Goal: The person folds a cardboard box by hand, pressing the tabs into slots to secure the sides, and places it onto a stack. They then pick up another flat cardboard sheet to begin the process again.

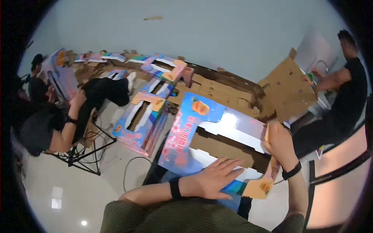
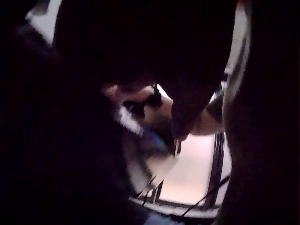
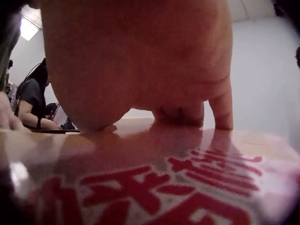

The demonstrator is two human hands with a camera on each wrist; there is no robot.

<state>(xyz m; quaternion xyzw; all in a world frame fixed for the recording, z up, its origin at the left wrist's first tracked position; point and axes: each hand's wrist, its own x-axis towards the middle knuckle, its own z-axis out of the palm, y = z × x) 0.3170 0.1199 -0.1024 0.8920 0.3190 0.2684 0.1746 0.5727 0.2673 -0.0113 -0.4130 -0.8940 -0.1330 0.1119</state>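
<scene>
Currently resting the left hand (image 1: 215, 179) on the near side of the printed carton (image 1: 237, 124), with straight, slightly spread fingers reaching to the edge of the long opening. Gripping the carton's right end with the right hand (image 1: 280, 141), with fingers curled over and pinching the edge. Showing, from the right wrist, the same hand bent down against a glossy panel with red characters (image 3: 201, 187). Too dark, from the left wrist, to tell anything more of the left fingers. Holding the carton between both hands, just in front of an olive-green top (image 1: 198, 217). Seeing, left of the carton, a stack of similar cartons (image 1: 142, 120), then, farther left of the carton, a black frame (image 1: 71, 160) and a seated person (image 1: 31, 128). Beyond the carton, seeing brown cardboard (image 1: 217, 90); to the carton's right, a person in black (image 1: 351, 91).
</scene>
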